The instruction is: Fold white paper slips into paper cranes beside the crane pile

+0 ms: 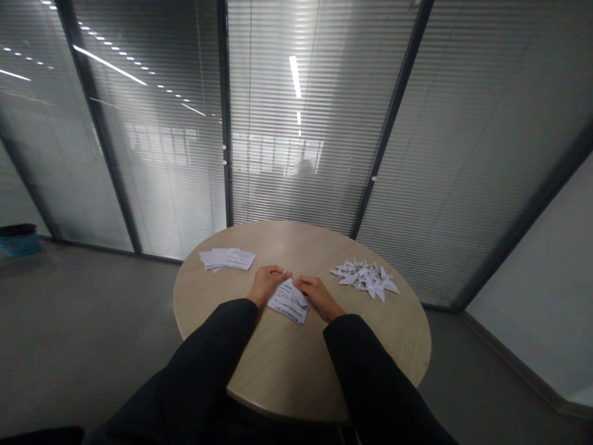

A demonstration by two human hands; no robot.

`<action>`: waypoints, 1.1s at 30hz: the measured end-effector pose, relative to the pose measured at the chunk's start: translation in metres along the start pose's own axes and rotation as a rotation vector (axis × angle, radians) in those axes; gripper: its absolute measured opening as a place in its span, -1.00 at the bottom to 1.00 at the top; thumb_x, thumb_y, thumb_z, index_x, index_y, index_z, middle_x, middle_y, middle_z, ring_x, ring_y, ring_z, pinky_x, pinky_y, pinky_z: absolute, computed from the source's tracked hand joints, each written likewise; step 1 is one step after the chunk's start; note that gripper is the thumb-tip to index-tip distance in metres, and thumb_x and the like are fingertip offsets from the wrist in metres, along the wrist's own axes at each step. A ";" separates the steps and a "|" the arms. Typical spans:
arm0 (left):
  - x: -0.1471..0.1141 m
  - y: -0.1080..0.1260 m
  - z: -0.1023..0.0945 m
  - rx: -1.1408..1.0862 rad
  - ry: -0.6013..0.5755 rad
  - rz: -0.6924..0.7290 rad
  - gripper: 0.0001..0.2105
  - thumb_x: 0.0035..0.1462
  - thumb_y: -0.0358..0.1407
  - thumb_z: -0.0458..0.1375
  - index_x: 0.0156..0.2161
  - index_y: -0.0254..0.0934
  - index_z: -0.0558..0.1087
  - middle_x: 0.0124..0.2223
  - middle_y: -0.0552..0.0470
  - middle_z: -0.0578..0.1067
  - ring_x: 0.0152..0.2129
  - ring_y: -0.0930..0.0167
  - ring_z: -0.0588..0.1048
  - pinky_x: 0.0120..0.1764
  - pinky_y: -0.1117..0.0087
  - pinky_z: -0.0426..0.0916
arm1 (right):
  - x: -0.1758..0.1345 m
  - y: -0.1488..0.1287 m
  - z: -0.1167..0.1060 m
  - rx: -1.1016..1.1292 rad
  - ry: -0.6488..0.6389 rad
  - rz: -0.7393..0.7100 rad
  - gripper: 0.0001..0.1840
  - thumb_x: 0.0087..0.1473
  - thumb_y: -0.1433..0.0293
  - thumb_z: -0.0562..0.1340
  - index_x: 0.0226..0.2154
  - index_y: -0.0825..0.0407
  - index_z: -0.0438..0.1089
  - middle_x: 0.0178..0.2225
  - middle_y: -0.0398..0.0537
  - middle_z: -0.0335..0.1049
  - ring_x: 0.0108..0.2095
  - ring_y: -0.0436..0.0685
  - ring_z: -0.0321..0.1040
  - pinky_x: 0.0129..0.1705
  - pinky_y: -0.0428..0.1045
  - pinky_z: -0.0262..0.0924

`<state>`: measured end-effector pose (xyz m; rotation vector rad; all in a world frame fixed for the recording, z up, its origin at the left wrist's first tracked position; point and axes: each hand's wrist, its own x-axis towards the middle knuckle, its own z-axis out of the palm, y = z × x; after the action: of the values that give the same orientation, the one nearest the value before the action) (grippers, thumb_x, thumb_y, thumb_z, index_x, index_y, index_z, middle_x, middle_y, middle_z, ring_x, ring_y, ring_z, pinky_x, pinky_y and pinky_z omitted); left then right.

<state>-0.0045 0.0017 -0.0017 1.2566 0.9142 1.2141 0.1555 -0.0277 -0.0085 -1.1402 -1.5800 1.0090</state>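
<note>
A sheet of white paper with printed lines [288, 305] lies in front of me, its far right corner folded over. My left hand [269, 281] is closed, with its fingertips at the sheet's top edge. On the other side, my right hand [317, 293] pinches the folded corner. Both hands touch the same sheet. To the left lies a loose stack of printed paper sheets [229, 258]. Over on the right sits a pile of folded white paper cranes [365, 278], several of them with pointed wings.
The round wooden table [273, 377] carries everything. Beyond its far edge stands a glass wall with blinds [296, 198]. A blue bin with a black liner [19, 241] is on the floor at far left. A white wall [542, 296] rises at right.
</note>
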 end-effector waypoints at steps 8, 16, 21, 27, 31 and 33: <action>0.001 -0.003 -0.001 0.001 -0.018 0.021 -0.61 -0.39 -0.09 0.40 -0.52 -0.37 0.45 -0.58 0.01 0.49 -0.71 0.48 0.39 -0.63 0.50 0.17 | 0.004 0.002 0.001 -0.116 0.069 -0.047 -0.69 -0.10 0.18 0.22 -0.57 0.10 0.45 -0.59 -0.13 0.36 -0.54 0.03 0.20 -0.47 -0.07 0.03; 0.002 -0.006 0.001 -0.012 -0.016 0.007 -0.59 -0.39 -0.06 0.39 -0.52 -0.36 0.43 -0.59 0.02 0.48 -0.71 0.48 0.38 -0.62 0.50 0.18 | 0.004 0.001 0.003 -0.250 0.133 -0.112 -0.67 -0.07 0.19 0.19 -0.58 0.11 0.47 -0.59 -0.11 0.37 -0.55 0.03 0.22 -0.51 -0.09 0.01; 0.002 -0.006 -0.001 -0.008 -0.104 0.019 -0.57 -0.42 -0.12 0.42 -0.44 -0.38 0.46 -0.52 -0.01 0.51 -0.65 0.45 0.43 -0.57 0.48 0.23 | 0.006 0.007 0.000 -0.276 0.151 -0.113 -0.62 -0.07 0.16 0.19 -0.64 0.13 0.43 -0.66 -0.15 0.28 -0.59 0.00 0.16 -0.53 -0.10 -0.03; 0.005 -0.006 -0.003 -0.011 -0.090 0.047 -0.59 -0.40 -0.13 0.41 -0.44 -0.38 0.46 -0.54 0.02 0.50 -0.67 0.47 0.42 -0.61 0.50 0.20 | 0.006 0.007 0.001 -0.178 0.094 -0.103 -0.65 -0.06 0.18 0.17 -0.54 0.13 0.47 -0.57 -0.12 0.37 -0.53 0.02 0.22 -0.46 -0.09 0.07; 0.005 -0.002 -0.003 -0.024 -0.026 0.065 -0.60 -0.42 -0.13 0.41 -0.48 -0.37 0.44 -0.58 0.05 0.47 -0.68 0.48 0.41 -0.60 0.50 0.21 | 0.005 0.005 0.001 -0.151 0.066 -0.109 -0.66 -0.04 0.20 0.15 -0.54 0.12 0.46 -0.56 -0.12 0.37 -0.51 0.03 0.24 -0.43 -0.08 0.10; 0.005 0.001 -0.003 -0.023 -0.018 0.075 -0.60 -0.41 -0.13 0.41 -0.49 -0.37 0.44 -0.58 0.04 0.48 -0.68 0.47 0.41 -0.60 0.50 0.22 | 0.006 0.005 0.000 -0.143 0.058 -0.104 -0.66 -0.04 0.21 0.15 -0.55 0.12 0.46 -0.57 -0.13 0.36 -0.52 0.03 0.23 -0.45 -0.09 0.10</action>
<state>-0.0070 0.0068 -0.0008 1.2915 0.8437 1.2668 0.1554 -0.0208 -0.0122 -1.1600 -1.6681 0.7990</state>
